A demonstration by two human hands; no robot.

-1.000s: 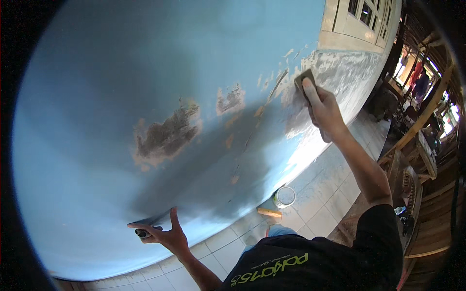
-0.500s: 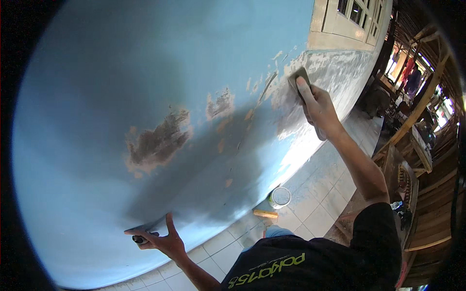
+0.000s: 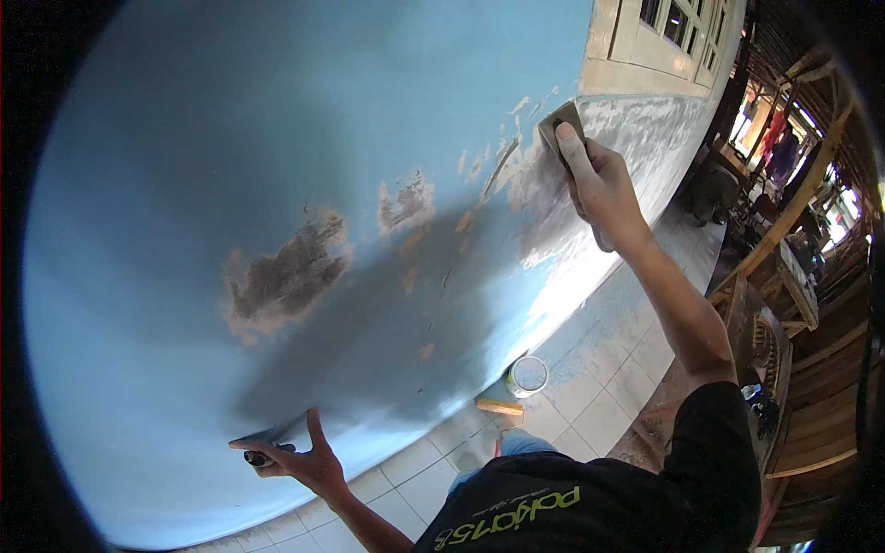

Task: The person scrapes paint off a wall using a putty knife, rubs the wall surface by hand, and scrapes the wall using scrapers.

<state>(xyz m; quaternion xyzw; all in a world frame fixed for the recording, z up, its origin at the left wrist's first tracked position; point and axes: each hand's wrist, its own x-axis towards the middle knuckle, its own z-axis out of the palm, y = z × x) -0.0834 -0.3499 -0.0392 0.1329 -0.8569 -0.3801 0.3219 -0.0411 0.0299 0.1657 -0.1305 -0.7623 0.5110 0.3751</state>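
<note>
My right hand (image 3: 604,194) is closed round a scraper, with the thumb along its flat grey blade (image 3: 560,118). The blade meets the light blue wall (image 3: 442,101) beside a rough, whitish stripped area, just below the window frame's corner. My left hand (image 3: 309,465) is closed on a tool with a black handle (image 3: 265,453); the thumb is raised and the index finger stretched toward the wall. That tool's far part is hidden, so its kind is unclear. Between the hands, the wall shows a large bare grey-brown patch (image 3: 290,276), a smaller patch (image 3: 406,201) and a long crack (image 3: 501,166).
A cream window frame (image 3: 645,69) is at the upper right. Below the wall, a white bucket (image 3: 528,377) and a yellow-orange block (image 3: 501,406) stand on dusty floor tiles (image 3: 604,419). Wooden beams and furniture (image 3: 774,286) line the right side.
My right hand and the scraper have shifted slightly up along the wall, close under the window corner. The view has moved a little; my left hand keeps its grip.
</note>
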